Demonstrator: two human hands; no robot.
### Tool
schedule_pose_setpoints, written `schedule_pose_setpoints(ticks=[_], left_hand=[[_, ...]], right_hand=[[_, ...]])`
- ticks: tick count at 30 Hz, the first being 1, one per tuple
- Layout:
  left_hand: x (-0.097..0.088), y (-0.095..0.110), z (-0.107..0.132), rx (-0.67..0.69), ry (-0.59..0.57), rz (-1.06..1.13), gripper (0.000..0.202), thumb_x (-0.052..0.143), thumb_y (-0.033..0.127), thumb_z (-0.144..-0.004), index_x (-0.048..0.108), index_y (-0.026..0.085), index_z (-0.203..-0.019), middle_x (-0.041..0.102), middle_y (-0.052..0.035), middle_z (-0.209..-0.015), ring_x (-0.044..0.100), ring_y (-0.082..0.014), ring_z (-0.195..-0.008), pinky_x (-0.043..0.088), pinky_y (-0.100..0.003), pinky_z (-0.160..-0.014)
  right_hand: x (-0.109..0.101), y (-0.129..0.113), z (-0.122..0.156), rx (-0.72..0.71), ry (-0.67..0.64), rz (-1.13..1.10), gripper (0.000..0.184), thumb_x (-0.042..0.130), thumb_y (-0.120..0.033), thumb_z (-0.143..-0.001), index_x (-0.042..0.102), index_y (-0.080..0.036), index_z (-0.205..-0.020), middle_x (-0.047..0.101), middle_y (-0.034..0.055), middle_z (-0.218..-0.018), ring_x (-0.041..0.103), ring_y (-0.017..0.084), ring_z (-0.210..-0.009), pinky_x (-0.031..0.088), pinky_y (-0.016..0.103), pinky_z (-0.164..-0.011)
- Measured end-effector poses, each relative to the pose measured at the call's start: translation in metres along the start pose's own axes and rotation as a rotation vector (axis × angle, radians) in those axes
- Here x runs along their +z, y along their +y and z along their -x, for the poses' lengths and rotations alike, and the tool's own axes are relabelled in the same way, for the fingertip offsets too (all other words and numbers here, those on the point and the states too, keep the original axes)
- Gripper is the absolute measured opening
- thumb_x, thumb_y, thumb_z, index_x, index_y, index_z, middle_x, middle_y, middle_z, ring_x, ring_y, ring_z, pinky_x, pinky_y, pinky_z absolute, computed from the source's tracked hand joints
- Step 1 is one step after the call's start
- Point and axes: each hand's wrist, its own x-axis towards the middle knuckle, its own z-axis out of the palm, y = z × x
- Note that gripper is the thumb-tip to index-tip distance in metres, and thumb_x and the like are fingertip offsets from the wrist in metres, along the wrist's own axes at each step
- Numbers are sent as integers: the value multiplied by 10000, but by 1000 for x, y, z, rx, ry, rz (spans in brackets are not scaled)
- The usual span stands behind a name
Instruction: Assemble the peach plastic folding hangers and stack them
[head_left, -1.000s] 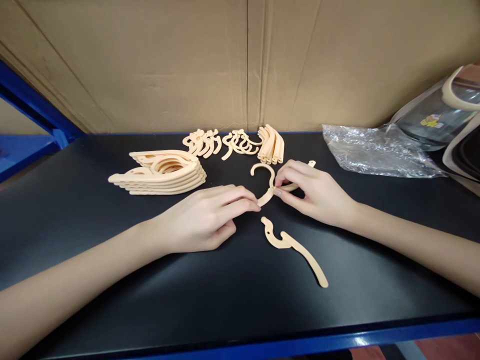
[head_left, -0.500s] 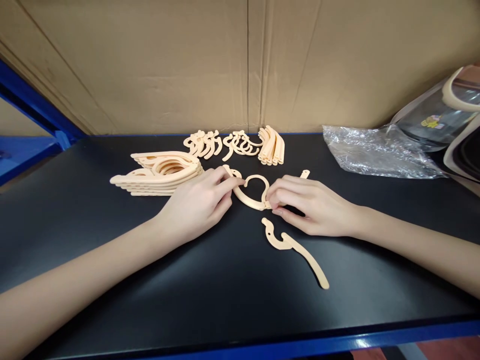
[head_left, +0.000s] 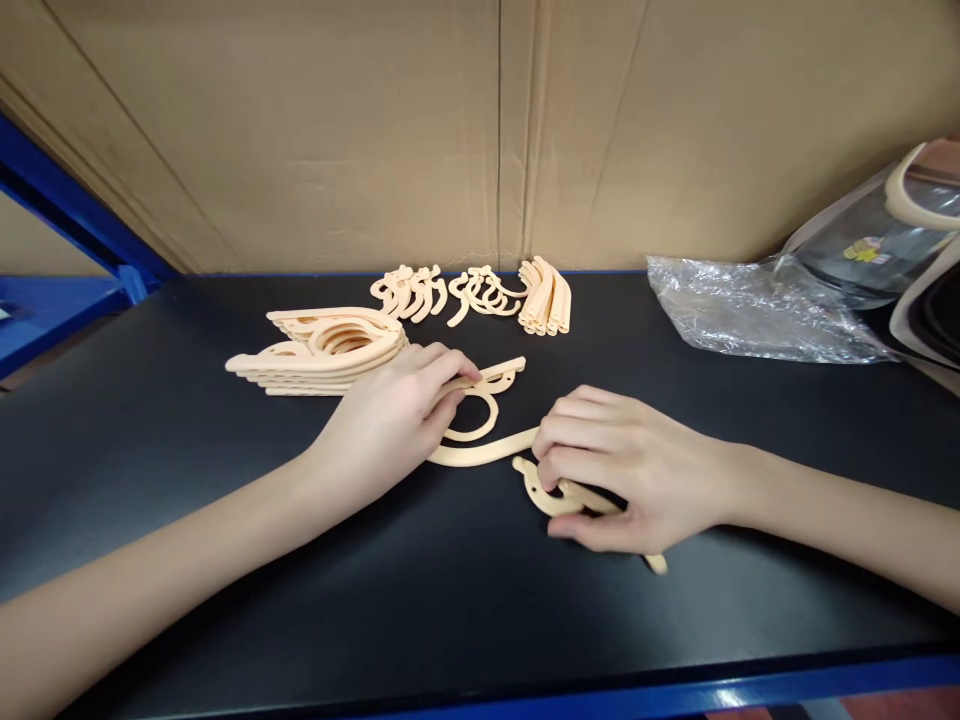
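Note:
My left hand is closed on a beige plastic folding hanger, just right of the hanger stack. Its round loop, one straight end and a long curved arm show past my fingers, and the rest is hidden under them. My right hand lies over a loose hanger piece, fingers and thumb curled around its middle. The hook-shaped end of that piece sticks out on the left and its arm tip at the lower right. The curved arm of the hanger in my left hand reaches close to my right knuckles.
A stack of beige hangers sits at the left. Along the back lie small hook pieces, more curved pieces and a bundle of arms. Clear plastic wrap and a transparent container are at the right. Cardboard stands behind.
My right hand has left the hanger and moved down toward me onto the loose piece. The hanger in my left hand has turned, its loop now lower and its arm pointing right.

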Motion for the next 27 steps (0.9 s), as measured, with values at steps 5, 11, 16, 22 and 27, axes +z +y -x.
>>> schedule_pose_setpoints(ticks=[5, 11, 16, 22, 27], left_hand=[[-2, 3, 1, 83, 15, -159, 182, 443, 132, -957, 623, 153, -970, 653, -31, -901, 574, -205, -821, 447, -338, -727], [-6, 5, 3, 70, 32, -237, 176, 469, 86, -923, 626, 165, -923, 675, -21, -863, 577, -224, -802, 453, -366, -728], [-5, 11, 5, 241, 78, -246, 215, 429, 109, -950, 627, 142, -1028, 689, -60, -1018, 598, -245, -929, 467, -395, -793], [0, 19, 6, 394, 3, -148, 183, 524, 255, -950, 637, 141, -1039, 643, -100, -1197, 544, -277, -1128, 458, -411, -894], [-1, 16, 5, 384, -86, -16, 117, 485, 185, -943, 597, 150, -950, 647, -84, -1110, 536, -239, -1082, 429, -373, -882]], right_hand=[[-2, 14, 4, 100, 0, 36, 149, 489, -58, -824, 607, -149, -831, 633, 59, -901, 506, 161, -801, 401, 317, -766], [1, 24, 7, 160, 92, 212, 223, 422, -43, -855, 572, -159, -739, 624, 48, -811, 506, 164, -749, 389, 321, -726], [0, 22, 5, 215, 154, 252, 172, 463, -132, -890, 599, -164, -788, 628, 32, -778, 529, 157, -714, 395, 330, -726], [1, 17, 2, 47, 116, 264, 196, 519, -279, -900, 607, -167, -766, 657, 57, -807, 571, 186, -776, 429, 361, -777], [2, 19, 2, 117, 42, 294, 204, 462, -226, -962, 612, -136, -856, 642, 82, -857, 565, 186, -789, 442, 333, -743]])
